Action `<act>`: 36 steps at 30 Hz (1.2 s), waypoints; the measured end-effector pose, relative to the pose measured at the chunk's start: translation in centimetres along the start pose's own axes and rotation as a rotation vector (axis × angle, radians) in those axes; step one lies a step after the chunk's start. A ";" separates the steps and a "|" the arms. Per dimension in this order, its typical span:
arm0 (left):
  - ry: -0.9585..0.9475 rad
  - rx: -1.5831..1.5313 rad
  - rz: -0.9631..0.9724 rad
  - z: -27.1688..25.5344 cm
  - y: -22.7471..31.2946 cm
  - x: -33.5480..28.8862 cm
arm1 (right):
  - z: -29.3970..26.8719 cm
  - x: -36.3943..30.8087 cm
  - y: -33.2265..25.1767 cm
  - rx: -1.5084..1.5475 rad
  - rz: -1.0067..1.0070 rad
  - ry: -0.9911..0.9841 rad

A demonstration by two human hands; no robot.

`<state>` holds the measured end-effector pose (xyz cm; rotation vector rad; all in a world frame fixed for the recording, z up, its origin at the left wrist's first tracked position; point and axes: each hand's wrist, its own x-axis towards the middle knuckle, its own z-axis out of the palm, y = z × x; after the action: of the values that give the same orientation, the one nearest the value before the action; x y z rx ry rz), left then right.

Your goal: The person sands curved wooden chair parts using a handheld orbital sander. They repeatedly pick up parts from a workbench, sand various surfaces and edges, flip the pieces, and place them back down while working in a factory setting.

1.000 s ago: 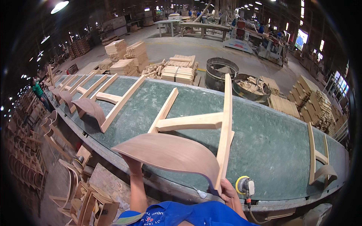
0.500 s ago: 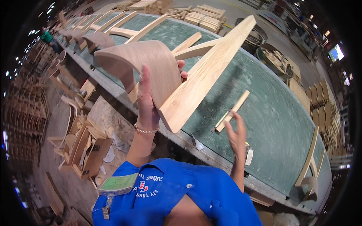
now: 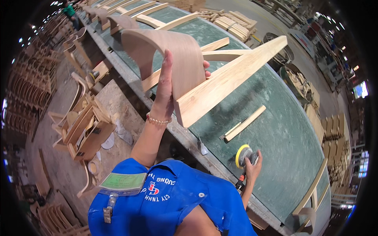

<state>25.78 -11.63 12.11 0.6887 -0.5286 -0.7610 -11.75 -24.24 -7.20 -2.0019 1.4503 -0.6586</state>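
My left hand (image 3: 163,92) grips a wooden chair frame by its curved, veneered panel (image 3: 187,59), thumb on the near face and fingertips showing past the far edge. A long pale wooden bar (image 3: 232,82) joins the panel and slants up to the right. My right hand (image 3: 254,167) is closed around a round orbital sander (image 3: 243,155), its yellow-rimmed pad facing left. The sander is over the near part of the green tabletop (image 3: 283,157). Farther in lies a short wooden stick (image 3: 250,120) with a thin tool (image 3: 232,129) alongside it.
A white-ended scraper-like tool (image 3: 203,148) lies at the table's near edge. Several similar frames line the far left, and another frame (image 3: 311,196) sits at the right end. A wooden box of parts (image 3: 84,129) stands left of the table. Stacked slats (image 3: 232,25) stand beyond it.
My right hand has left the area by the stick, come nearer and taken hold of the sander. The chair frame remains in my left hand, tilted slightly flatter. The whole view has shifted.
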 end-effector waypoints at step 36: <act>0.084 -0.159 0.077 0.2 0.7 0.6 | -3.7 0.5 -29.2 0.111 -0.970 -0.455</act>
<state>26.35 -11.75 12.83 0.5472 -0.4115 -0.6906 5.50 -18.19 15.88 -2.4873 0.1193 -0.5625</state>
